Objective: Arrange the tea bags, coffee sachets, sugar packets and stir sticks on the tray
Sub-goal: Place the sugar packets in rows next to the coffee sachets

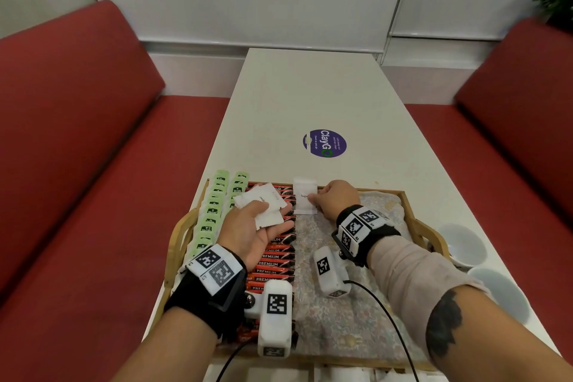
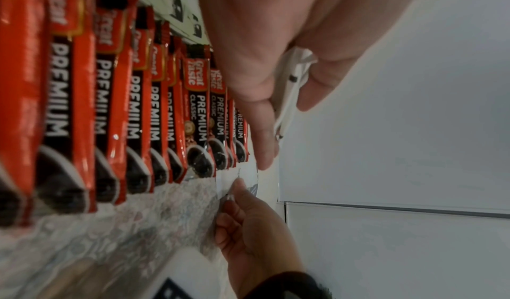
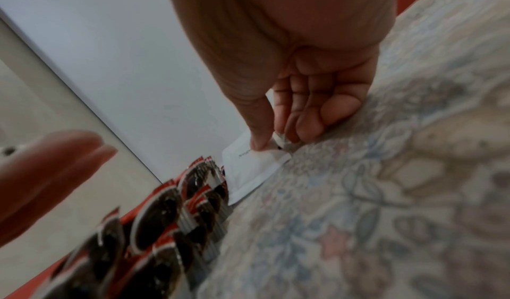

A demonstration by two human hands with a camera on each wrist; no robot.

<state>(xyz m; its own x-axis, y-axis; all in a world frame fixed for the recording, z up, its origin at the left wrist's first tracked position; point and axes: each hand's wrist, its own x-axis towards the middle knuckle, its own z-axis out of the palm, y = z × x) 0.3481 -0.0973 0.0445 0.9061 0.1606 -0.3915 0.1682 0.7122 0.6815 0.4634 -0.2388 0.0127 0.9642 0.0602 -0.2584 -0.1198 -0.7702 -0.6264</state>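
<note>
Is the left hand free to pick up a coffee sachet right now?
Probably not: the left hand hovers right over the coffee sachets, but its palm is loaded with sugar packets.

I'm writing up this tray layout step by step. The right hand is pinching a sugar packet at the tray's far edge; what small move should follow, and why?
Probably let the right hand release that sugar packet beside the coffee sachets, then take another from the sugar packets on the left hand. The patterned cloth nearer the person lies bare.
</note>
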